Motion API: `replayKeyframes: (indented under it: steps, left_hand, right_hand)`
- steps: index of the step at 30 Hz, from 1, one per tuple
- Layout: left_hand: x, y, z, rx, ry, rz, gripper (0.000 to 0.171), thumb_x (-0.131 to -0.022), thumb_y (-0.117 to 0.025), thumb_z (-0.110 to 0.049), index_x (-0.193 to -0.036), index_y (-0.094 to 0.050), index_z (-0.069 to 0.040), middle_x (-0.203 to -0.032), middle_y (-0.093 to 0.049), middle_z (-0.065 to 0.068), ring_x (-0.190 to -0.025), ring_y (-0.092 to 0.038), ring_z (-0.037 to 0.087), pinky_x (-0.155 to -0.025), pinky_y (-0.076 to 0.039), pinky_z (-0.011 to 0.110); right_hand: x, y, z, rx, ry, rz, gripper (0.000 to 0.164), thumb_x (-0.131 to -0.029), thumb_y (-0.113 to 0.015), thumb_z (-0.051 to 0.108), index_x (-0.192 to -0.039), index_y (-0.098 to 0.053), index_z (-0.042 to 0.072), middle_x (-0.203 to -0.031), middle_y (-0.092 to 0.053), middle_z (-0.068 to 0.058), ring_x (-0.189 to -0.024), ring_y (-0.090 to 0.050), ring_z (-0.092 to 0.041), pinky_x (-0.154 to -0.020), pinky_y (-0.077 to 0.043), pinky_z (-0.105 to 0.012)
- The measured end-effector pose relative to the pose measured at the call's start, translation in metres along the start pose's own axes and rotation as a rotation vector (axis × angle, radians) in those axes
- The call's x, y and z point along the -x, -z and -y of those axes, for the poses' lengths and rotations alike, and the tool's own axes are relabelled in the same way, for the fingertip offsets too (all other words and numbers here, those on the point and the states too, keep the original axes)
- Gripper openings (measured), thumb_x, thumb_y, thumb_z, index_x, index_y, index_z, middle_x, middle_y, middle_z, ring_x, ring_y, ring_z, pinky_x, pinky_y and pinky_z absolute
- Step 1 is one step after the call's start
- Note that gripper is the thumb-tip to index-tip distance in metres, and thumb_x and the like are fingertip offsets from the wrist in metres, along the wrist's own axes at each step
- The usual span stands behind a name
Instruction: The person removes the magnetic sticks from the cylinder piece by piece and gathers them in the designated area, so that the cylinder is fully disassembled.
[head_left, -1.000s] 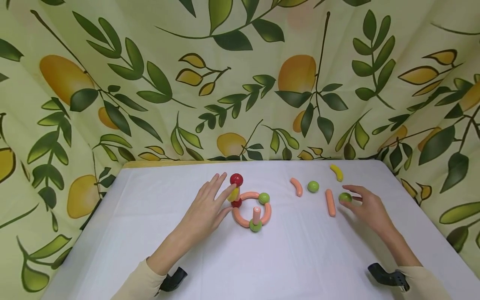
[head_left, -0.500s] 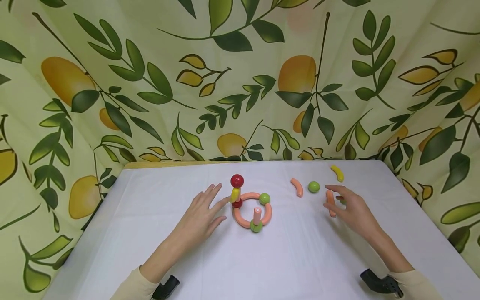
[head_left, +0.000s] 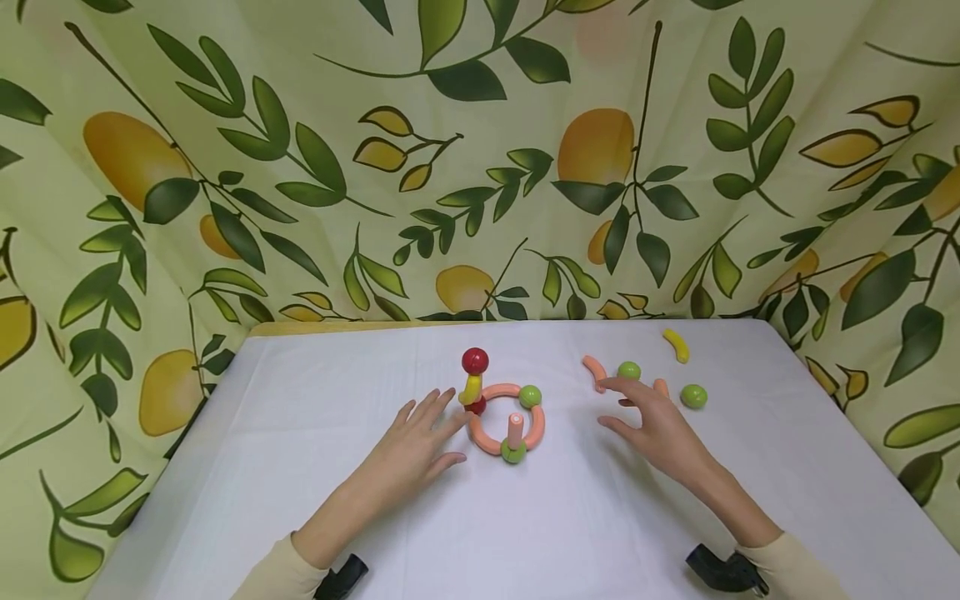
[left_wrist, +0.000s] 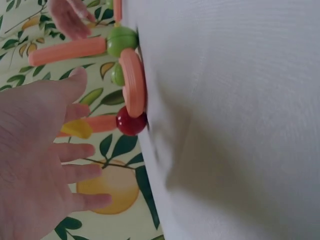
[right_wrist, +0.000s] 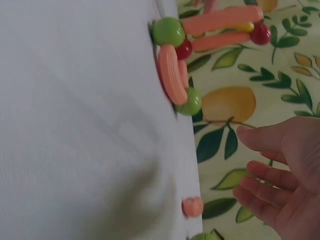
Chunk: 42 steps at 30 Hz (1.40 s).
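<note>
On the white table (head_left: pixel 570 525), a pink-stick ring (head_left: pixel 535 427) with balls (head_left: pixel 530 396) between left hand (head_left: pixel 411 458) and right hand (head_left: pixel 666 429), both released

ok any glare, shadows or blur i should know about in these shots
Head view: mostly crisp, small glints on the top red ball; left wrist view: broad, blurry shadow across the white cloth, detail soft; right wrist view: dimmer, with a similar blurry shadow.

Pink ring (head_left: pixel 500 390): plastic-looking, finely grooved, low sheen. Upper red ball (head_left: pixel 475 361), above ring — smooth, glossy; green balls (head_left: pixel 693 396) right of ring, likewise. Under ring: white cloth (head_left: pixel 570 517), matt. Behind ring — printed curtain (head_left: pixel 487 125), matt fabric.
</note>
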<state>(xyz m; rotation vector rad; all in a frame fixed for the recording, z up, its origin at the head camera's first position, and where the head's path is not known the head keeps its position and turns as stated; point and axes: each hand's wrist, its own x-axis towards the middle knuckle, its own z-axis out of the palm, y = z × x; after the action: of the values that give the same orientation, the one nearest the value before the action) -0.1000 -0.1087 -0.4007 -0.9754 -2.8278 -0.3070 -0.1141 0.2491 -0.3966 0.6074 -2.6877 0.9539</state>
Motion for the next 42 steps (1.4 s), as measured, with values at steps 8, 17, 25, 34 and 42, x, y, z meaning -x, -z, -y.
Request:
replayKeyframes:
  steps: [8,17,25,34,42]
  left_hand:
    - [-0.001,-0.006,-0.007,0.065,0.064,0.134,0.061,-0.095,-0.059,-0.046,-0.147,-0.045,-0.016,-0.158,-0.026,0.02,-0.144,-0.024,0.041,-0.11,-0.027,0.063]
    - [-0.007,-0.016,-0.014,0.117,0.061,0.199,0.065,-0.097,-0.055,-0.048,-0.152,-0.037,-0.018,-0.157,-0.025,0.024,-0.146,-0.018,0.041,-0.112,-0.022,0.063]
    - [-0.011,-0.022,-0.015,0.084,0.069,0.238,0.064,-0.096,-0.054,-0.051,-0.152,-0.037,-0.027,-0.157,-0.024,0.025,-0.146,-0.017,0.042,-0.111,-0.023,0.064]
    - [-0.01,-0.025,-0.016,0.065,0.083,0.261,0.064,-0.095,-0.051,-0.056,-0.152,-0.038,-0.03,-0.159,-0.019,0.024,-0.147,-0.014,0.041,-0.111,-0.021,0.066]
    - [-0.008,-0.025,-0.017,0.085,0.091,0.249,0.064,-0.094,-0.054,-0.055,-0.151,-0.038,-0.03,-0.159,-0.02,0.024,-0.146,-0.016,0.042,-0.108,-0.024,0.068]
  right_hand:
    - [-0.003,-0.018,0.019,-0.063,0.022,0.086,0.049,-0.081,-0.079,0.007,-0.127,-0.061,0.006,-0.123,-0.066,-0.01,-0.102,-0.065,-0.031,-0.086,-0.054,-0.045]
    - [-0.004,-0.035,0.038,-0.16,0.07,0.124,0.05,-0.084,-0.078,0.01,-0.13,-0.06,0.007,-0.126,-0.064,-0.009,-0.108,-0.064,-0.026,-0.087,-0.055,-0.039]
    - [-0.011,-0.049,0.052,-0.257,0.123,0.155,0.051,-0.083,-0.079,0.011,-0.13,-0.06,0.007,-0.126,-0.065,-0.007,-0.113,-0.062,-0.021,-0.089,-0.054,-0.03]
    - [-0.017,-0.057,0.06,-0.323,0.087,0.2,0.045,-0.085,-0.077,0.012,-0.127,-0.062,0.003,-0.121,-0.067,-0.003,-0.098,-0.068,-0.024,-0.089,-0.054,-0.032]
    - [-0.019,-0.064,0.06,-0.332,0.084,0.209,0.036,-0.087,-0.075,0.014,-0.12,-0.067,0.005,-0.111,-0.07,-0.001,-0.092,-0.069,-0.014,-0.085,-0.056,-0.033]
